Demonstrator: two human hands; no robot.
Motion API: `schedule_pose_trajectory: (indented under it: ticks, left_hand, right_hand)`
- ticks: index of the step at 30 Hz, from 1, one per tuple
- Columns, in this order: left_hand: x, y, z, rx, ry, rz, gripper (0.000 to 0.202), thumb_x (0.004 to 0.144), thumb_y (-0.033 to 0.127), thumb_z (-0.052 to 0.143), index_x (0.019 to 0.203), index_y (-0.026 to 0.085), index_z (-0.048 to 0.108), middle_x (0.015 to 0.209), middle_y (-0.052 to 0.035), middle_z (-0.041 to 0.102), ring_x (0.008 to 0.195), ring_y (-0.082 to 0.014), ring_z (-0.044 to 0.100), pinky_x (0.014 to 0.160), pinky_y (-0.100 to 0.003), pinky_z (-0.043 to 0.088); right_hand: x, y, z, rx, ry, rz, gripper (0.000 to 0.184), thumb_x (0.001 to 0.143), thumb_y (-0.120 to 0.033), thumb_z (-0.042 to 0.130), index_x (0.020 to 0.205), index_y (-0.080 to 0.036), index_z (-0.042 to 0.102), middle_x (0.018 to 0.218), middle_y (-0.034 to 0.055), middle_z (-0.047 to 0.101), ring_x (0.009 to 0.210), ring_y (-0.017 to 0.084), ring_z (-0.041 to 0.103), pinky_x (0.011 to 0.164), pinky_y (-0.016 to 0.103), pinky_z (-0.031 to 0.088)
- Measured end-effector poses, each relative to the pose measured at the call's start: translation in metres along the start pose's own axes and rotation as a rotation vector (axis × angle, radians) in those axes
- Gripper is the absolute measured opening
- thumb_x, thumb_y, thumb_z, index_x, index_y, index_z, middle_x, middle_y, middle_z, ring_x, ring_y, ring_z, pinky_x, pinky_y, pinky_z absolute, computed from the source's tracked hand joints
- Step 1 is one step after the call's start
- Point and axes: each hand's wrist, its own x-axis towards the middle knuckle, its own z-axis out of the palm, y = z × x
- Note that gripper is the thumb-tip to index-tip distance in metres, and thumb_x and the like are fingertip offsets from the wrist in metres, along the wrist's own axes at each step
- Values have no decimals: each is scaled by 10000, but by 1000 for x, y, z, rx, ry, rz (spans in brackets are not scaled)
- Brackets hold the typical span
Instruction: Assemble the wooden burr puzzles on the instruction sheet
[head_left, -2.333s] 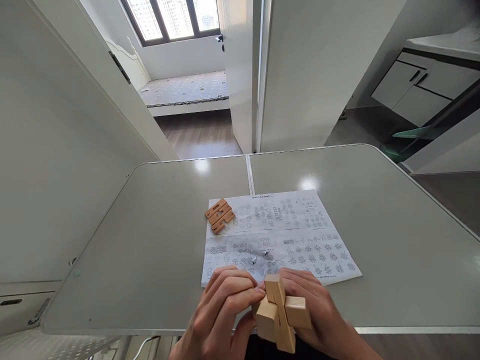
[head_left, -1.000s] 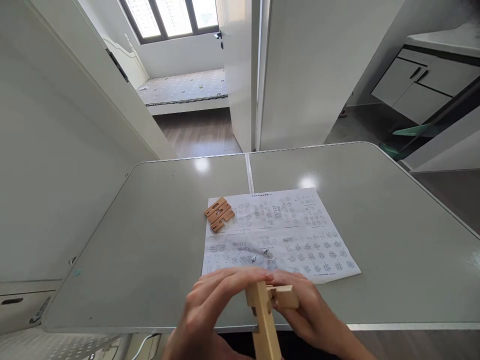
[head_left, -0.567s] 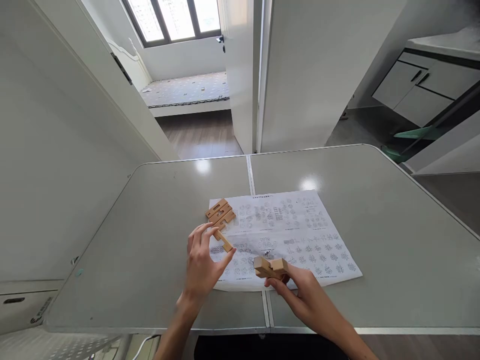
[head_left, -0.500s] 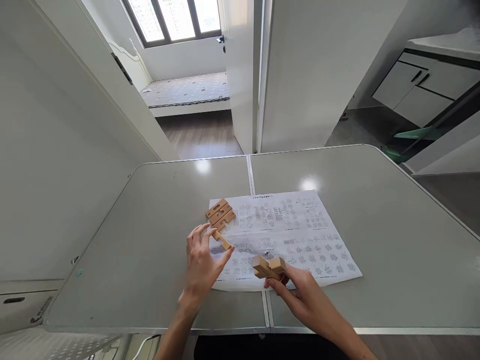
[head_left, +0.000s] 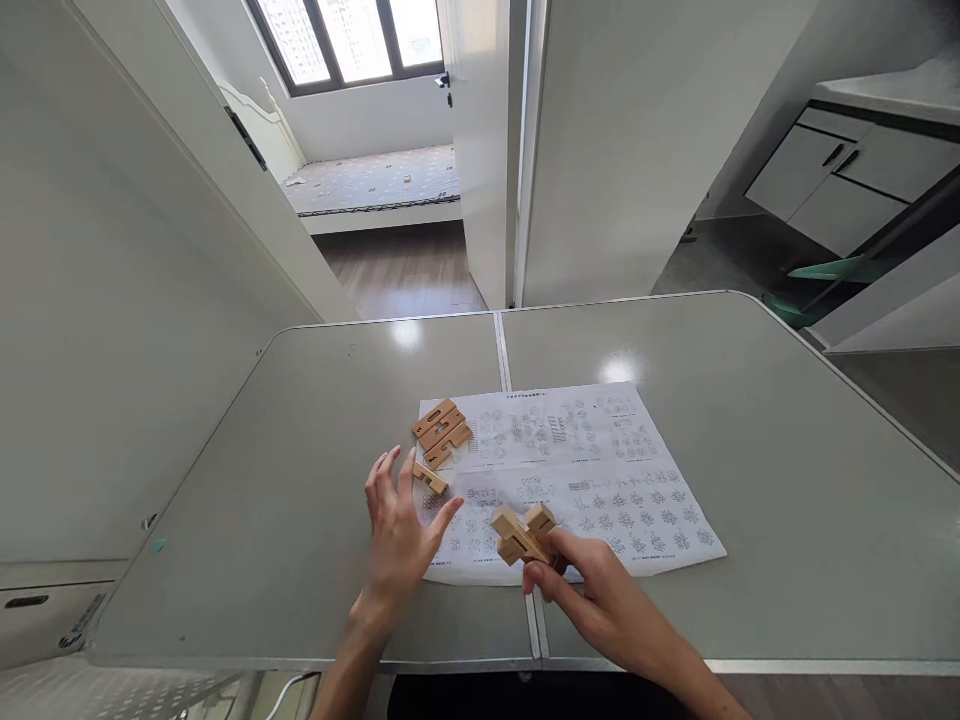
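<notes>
My left hand (head_left: 399,520) is open over the left edge of the printed sheet, thumb and fingers spread apart. Just beyond its fingers a notched wooden puzzle piece (head_left: 432,480) rests on the paper. Several more wooden puzzle pieces (head_left: 442,430), with slots and cut-outs, lie side by side behind it at the sheet's upper left corner. Between thumb and fingers, my right hand (head_left: 592,585) grips a partly joined wooden burr puzzle (head_left: 517,535) above the lower part of the sheet. Its near right end is covered by my fingers.
The printed sheet (head_left: 600,465), covered in small diagrams, lies on a grey-green table (head_left: 780,440). A metal seam (head_left: 502,350) runs across the table's middle. Beyond are an open door (head_left: 484,150), a bed (head_left: 375,180) and a white cabinet (head_left: 847,180).
My left hand has let go of the notched piece, which now lies on the sheet, and its fingers have spread. The right hand has moved slightly left and tilted the burr puzzle.
</notes>
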Motion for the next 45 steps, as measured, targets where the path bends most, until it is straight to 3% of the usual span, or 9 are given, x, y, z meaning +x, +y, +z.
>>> schedule_pose_trajectory:
  ticks: [3,6,10,14,19,27,31,36,45]
  left_hand:
    - [-5,24,-24,-296,-180,88,275,1065,403,486,1221,225,625,1212,-110,677,1161,-267,629,994,-412,513]
    - [-13,50,-43,-510,-574,117,331,1090,429,406,1013,214,646,966,-52,710,869,-199,659,811,-308,520]
    - [-24,70,-44,-659,-744,174,391,1087,444,393,904,198,636,866,-47,720,792,-189,650,791,-288,504]
    - [-35,76,-35,-734,-737,154,441,1103,392,311,865,193,626,884,-56,734,810,-190,653,819,-294,487]
    - [-45,77,-29,-727,-642,81,422,1085,400,375,825,181,625,749,-28,678,639,-144,539,640,-256,413]
    - [-49,85,-22,-669,-512,-24,429,1052,372,429,699,186,586,636,-2,605,575,-125,479,584,-249,356]
    - [-52,85,-14,-559,-451,-44,418,1041,394,427,686,193,519,615,13,543,570,-124,425,573,-254,326]
    - [-53,87,-8,-437,-441,-126,425,1047,425,410,695,196,480,616,18,538,564,-122,434,570,-259,309]
    - [-52,83,-14,-478,-450,-228,487,1049,497,397,701,185,532,607,24,502,586,-128,422,575,-259,307]
  right_hand:
    - [0,-4,-1,88,-28,-15,387,1081,-489,487,870,-203,640,824,27,688,718,164,587,624,269,420]
    - [1,-9,0,137,-42,-41,366,1090,-476,478,897,-202,626,814,23,695,700,158,584,652,274,433]
    - [2,-12,3,164,-67,-88,350,1094,-464,481,904,-206,621,796,15,671,735,165,590,705,278,448]
    - [-3,-8,4,174,-93,-91,378,1102,-465,459,853,-207,577,776,9,642,731,162,575,734,281,452]
    - [-7,-4,5,119,-80,-93,361,1101,-451,467,871,-205,599,787,10,652,739,166,578,741,276,451]
    - [-6,-3,17,-20,74,-99,279,1089,-386,485,902,-221,612,815,25,693,720,185,619,681,276,451]
    - [-6,10,24,-234,229,-168,193,1078,-336,497,1020,-221,641,849,58,730,726,218,674,663,297,456]
    - [-1,21,32,-437,397,-251,181,1068,-329,539,1000,-207,653,779,57,720,656,208,675,627,290,428]
    - [4,22,40,-503,433,-301,177,1079,-316,535,1089,-197,665,829,59,750,681,192,694,671,288,463]
